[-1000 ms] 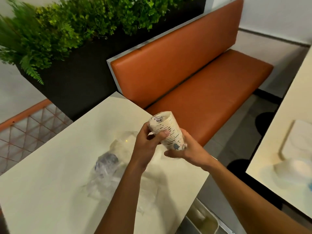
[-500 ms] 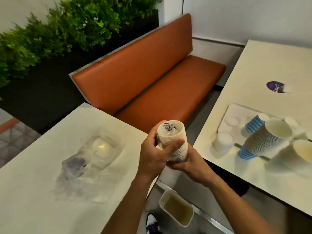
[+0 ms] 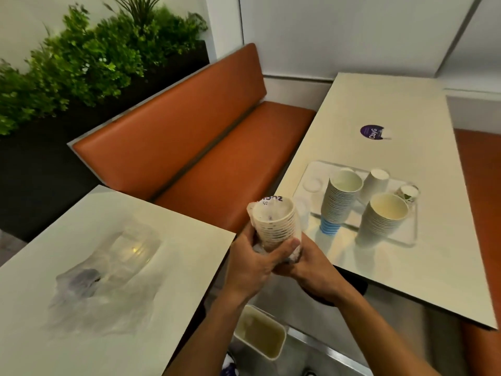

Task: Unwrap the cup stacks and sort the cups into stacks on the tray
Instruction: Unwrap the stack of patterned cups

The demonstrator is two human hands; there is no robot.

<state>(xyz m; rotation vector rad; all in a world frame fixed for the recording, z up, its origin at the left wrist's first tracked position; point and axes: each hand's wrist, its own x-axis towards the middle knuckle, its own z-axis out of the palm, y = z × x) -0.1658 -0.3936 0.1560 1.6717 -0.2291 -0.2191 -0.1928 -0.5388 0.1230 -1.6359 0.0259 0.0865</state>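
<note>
A wrapped cup stack (image 3: pixel 276 226) is held upright over the gap between the two tables (clear film is seen across its rim), gripped round its lower part by the left hand (image 3: pixel 252 264) and clasped at the base by the right hand (image 3: pixel 311 270). Two unwrapped stacks (image 3: pixel 341 202) are stood on the tray (image 3: pixel 406 234) on the right table (image 3: pixel 379 104), and crumpled plastic (image 3: pixel 95 280) is left lying on the left table (image 3: pixel 176 240).

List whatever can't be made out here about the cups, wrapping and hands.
Head view:
1. Base of the wrapped cup stack: covered by the left hand and right hand.
2. Print on its wrapper: blurred.
3. Dark patch in the plastic wrap on the left table: blurred.
4. Pattern on the small cup at the tray's far right corner: too small.
</note>
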